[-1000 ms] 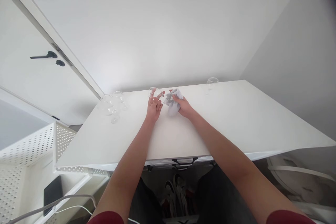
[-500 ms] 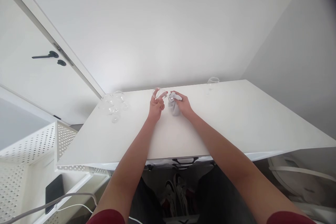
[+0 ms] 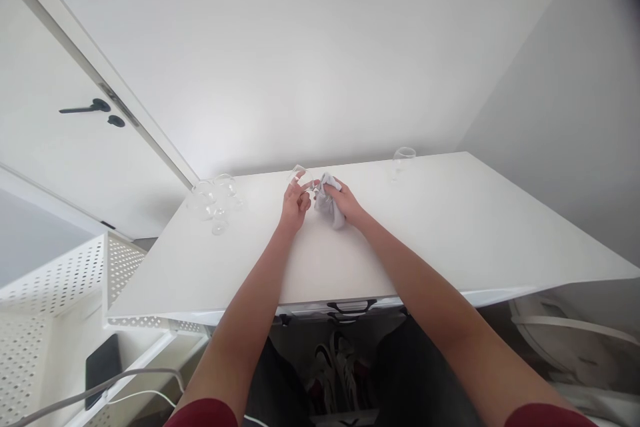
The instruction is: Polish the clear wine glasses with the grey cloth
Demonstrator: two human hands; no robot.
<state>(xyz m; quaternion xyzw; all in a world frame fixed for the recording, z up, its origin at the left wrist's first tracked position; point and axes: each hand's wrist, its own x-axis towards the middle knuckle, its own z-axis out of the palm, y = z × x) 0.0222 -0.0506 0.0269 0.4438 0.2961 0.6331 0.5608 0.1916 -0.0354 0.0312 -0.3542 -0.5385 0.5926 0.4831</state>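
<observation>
My left hand [image 3: 295, 203] is closed around the bowl of a clear wine glass [image 3: 300, 176], which lies tilted on its side in the air above the white tabletop [image 3: 240, 280]. Its stem end points right, toward my right hand [image 3: 347, 203]. Pale grey cloth [image 3: 331, 207] is bunched in that hand, with its fingers wrapped round it at the glass's stem and foot. The cloth hides most of the foot. Its loose end hangs down toward my body.
Several clear wine glasses [image 3: 215, 200] stand close together at the left of the tabletop. One more wine glass [image 3: 403, 159] stands at the back right, near the wall. A perforated white shelf [image 3: 125, 263] with a dark tablet-like device [image 3: 103, 367] adjoins the left side.
The glass in my left hand has turned, its rim now tipped more to the upper left. The cloth has shifted slightly left and spread open over the stem end.
</observation>
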